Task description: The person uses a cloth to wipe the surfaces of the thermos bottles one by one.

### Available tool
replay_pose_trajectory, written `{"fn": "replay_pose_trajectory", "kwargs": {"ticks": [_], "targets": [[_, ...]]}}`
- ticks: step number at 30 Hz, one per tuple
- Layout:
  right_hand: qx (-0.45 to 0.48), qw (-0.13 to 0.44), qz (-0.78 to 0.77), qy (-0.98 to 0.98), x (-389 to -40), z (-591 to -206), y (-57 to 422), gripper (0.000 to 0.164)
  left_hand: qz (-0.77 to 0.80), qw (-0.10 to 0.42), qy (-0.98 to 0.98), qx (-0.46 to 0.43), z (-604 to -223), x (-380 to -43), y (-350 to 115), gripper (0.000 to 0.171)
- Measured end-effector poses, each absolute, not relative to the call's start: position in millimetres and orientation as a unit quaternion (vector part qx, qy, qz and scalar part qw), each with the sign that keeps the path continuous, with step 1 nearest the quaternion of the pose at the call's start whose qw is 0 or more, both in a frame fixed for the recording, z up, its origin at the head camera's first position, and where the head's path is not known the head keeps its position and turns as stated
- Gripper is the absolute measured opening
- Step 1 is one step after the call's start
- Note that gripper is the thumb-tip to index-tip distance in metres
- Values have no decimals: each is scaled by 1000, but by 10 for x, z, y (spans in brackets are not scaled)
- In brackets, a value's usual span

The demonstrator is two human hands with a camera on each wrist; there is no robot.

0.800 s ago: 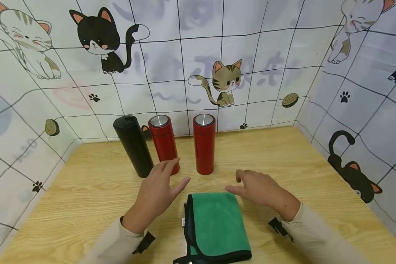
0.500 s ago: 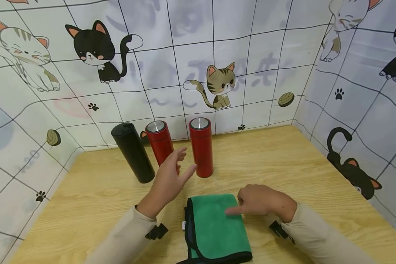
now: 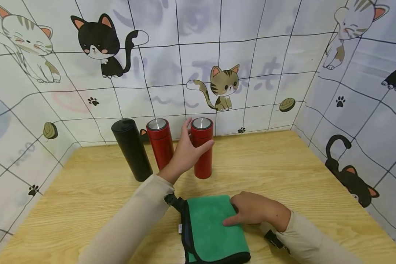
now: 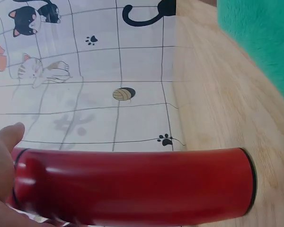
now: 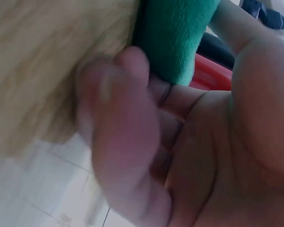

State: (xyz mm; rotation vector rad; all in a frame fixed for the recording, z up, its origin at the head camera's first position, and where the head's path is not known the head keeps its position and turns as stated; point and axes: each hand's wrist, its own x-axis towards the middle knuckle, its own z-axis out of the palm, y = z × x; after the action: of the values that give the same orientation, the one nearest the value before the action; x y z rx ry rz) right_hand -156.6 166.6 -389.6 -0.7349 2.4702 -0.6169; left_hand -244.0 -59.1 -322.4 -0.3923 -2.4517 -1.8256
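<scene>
My left hand (image 3: pixel 186 152) is at the upper part of the right-hand red thermos (image 3: pixel 202 161), its thumb in front and its fingers on the left. In the left wrist view that hand (image 4: pixel 2 182) is beside the cap end, with the thumb tip off the red body (image 4: pixel 132 187). My right hand (image 3: pixel 255 209) holds the right edge of a folded green towel (image 3: pixel 214 238) with dark edging, thumb on top. The right wrist view has its curled fingers (image 5: pixel 128 142) at the green edge (image 5: pixel 173 42); exact contact is blurred.
Left of that thermos stand a second red thermos (image 3: pixel 160 141) with a silver lid and a black thermos (image 3: pixel 133 150). The wooden table (image 3: pixel 267 157) meets a cat-printed wall covering (image 3: pixel 165 66) behind and at both sides.
My left hand has moved right and forward, from the middle red thermos to the right-hand one. My right hand has come down from behind the towel onto its right edge.
</scene>
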Motion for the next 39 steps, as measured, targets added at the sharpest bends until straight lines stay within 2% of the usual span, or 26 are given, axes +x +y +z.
{"fn": "replay_pose_trajectory", "kwargs": {"ticks": [4, 9, 12, 16, 20, 24, 29, 36, 39], "targets": [[-295, 262, -260, 881, -1597, -3912, 1671, 32, -594, 47, -791, -139, -3247, -2539, -519, 101], [-330, 276, -301, 851, -1574, -3952, 1667, 23, -592, 63, -792, -137, -3349, -2553, -517, 87], [-347, 283, -345, 825, -1558, -3973, 1673, 4, -593, 71, -790, -137, -3400, -2506, -544, 79], [-320, 313, -424, 787, -1588, -3912, 1734, 29, -590, 84, -791, -140, -3419, -2435, -583, 78], [-247, 334, -506, 756, -1639, -3784, 1837, 40, -583, 80, -798, -130, -3416, -2307, -674, 80], [-170, 319, -557, 748, -1680, -3653, 1966, 54, -582, 86, -797, -133, -3400, -2134, -789, 76], [-84, 265, -583, 764, -1733, -3534, 2086, 76, -587, 93, -790, -151, -3397, -1917, -890, 70], [-48, 174, -598, 781, -1764, -3333, 2045, 61, -588, 97, -785, -168, -3416, -1665, -955, 72], [-49, 138, -607, 781, -1737, -3222, 1939, 62, -585, 105, -785, -174, -3421, -1603, -964, 74]]}}
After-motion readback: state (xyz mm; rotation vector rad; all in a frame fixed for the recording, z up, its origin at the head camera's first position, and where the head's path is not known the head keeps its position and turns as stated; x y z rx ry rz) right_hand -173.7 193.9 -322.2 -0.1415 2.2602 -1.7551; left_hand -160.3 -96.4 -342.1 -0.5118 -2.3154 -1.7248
